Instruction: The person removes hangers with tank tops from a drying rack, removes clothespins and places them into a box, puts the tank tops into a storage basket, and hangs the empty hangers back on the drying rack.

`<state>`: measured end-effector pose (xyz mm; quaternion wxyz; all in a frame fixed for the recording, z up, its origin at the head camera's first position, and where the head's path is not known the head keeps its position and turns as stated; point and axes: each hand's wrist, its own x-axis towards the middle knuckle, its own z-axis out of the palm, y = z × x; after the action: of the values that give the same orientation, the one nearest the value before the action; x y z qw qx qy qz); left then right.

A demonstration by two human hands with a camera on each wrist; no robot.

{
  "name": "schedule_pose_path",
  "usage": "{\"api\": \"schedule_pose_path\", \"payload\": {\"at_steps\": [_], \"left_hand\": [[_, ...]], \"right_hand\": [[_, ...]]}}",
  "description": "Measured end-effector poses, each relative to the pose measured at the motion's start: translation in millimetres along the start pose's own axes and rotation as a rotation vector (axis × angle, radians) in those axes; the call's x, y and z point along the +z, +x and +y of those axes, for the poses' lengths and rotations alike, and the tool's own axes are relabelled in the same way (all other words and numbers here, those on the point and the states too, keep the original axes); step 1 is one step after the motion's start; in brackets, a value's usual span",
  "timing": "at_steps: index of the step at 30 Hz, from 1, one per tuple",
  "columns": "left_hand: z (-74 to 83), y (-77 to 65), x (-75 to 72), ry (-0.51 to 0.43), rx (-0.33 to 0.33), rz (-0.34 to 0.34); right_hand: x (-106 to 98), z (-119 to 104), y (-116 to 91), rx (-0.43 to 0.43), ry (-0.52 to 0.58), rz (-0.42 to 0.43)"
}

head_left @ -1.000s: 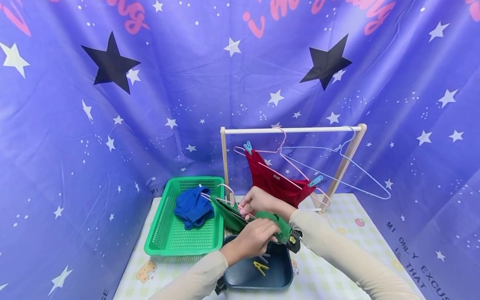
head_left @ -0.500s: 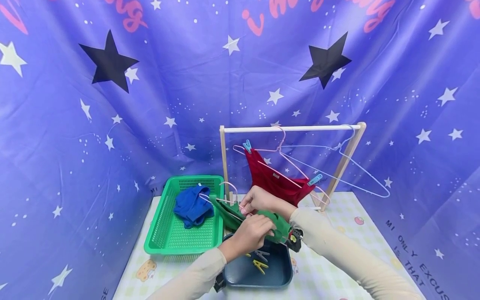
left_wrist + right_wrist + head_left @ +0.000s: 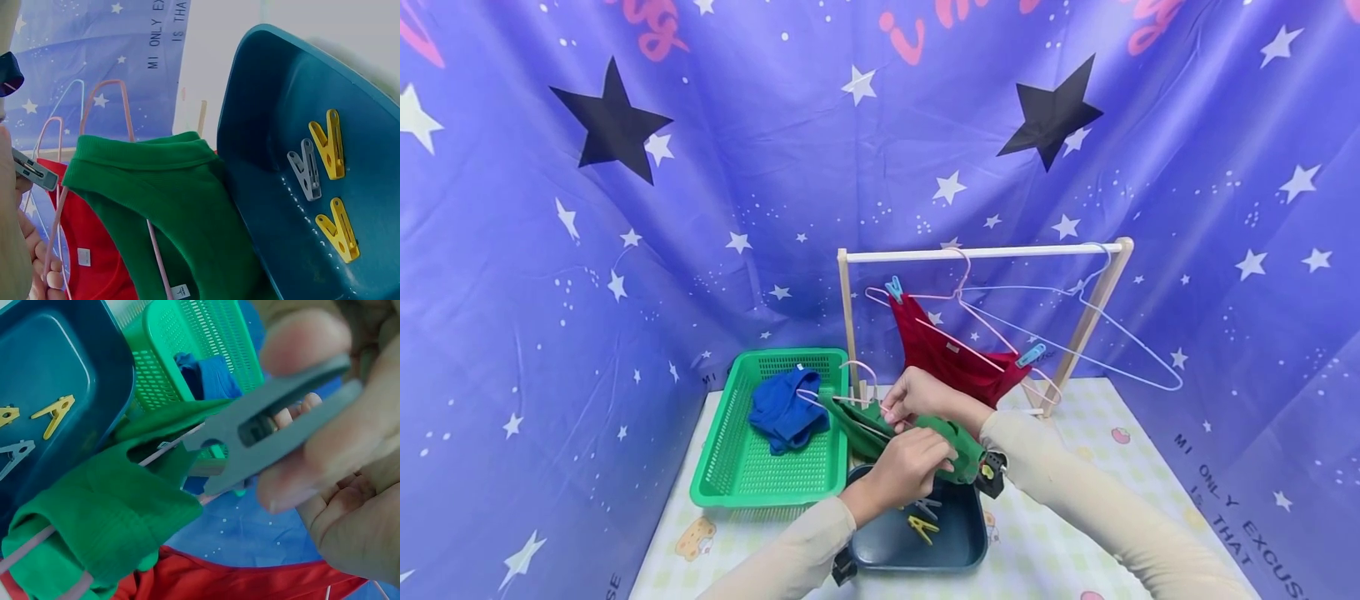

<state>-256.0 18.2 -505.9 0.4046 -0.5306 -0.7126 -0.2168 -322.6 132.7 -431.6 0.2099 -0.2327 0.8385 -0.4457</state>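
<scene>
Pinched between the fingertips of the left hand (image 3: 906, 468), lower centre, is a grey clothespin (image 3: 275, 447) near a green garment (image 3: 169, 187), whose pink hanger (image 3: 159, 259) the right hand (image 3: 917, 398) pinches just above. Across the head view, left to right, come a green basket (image 3: 760, 477) holding blue cloth (image 3: 788, 417), a dark-blue tub (image 3: 880, 546) with yellow clothespins (image 3: 337, 147), and a rack (image 3: 917, 254) bearing a red garment (image 3: 958, 367).

Six clothespins (image 3: 337, 151), three garments (image 3: 169, 178), three hangers (image 3: 26, 549), two hands (image 3: 906, 468), one basket (image 3: 767, 501), one bin (image 3: 917, 554) and one rack (image 3: 895, 256) were in view.
</scene>
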Motion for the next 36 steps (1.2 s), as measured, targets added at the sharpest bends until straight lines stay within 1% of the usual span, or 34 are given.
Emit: {"api": "schedule_pose_path", "payload": {"at_steps": [3, 7, 16, 23, 26, 30, 36], "left_hand": [[0.7, -0.4, 0.1, 0.000, 0.000, -0.004], [1.4, -3.4, 0.2, -0.001, -0.013, -0.027], [0.3, -12.3, 1.5, -0.027, -0.061, -0.085], [0.0, -16.0, 3.3, -0.010, -0.058, -0.131], [1.6, -19.1, 6.6, -0.007, -0.055, -0.180], [4.6, -25.4, 13.6, -0.001, -0.034, -0.273], [9.1, -30.6, 24.9, 0.019, 0.041, -0.415]], "right_hand": [[-2.0, 1.6, 0.8, -0.006, 0.000, -0.002], [-3.8, 4.8, 1.6, -0.012, 0.012, 0.000], [-11.2, 8.0, -0.1, 0.004, 0.001, 0.053], [-15.6, 7.8, -1.3, 0.018, 0.011, 0.057], [-17.0, 8.1, -1.4, 0.017, 0.012, 0.065], [-17.9, 8.6, -1.9, 0.012, 0.016, 0.073], [-18.4, 9.9, -1.7, 0.002, 0.001, 0.081]]}}
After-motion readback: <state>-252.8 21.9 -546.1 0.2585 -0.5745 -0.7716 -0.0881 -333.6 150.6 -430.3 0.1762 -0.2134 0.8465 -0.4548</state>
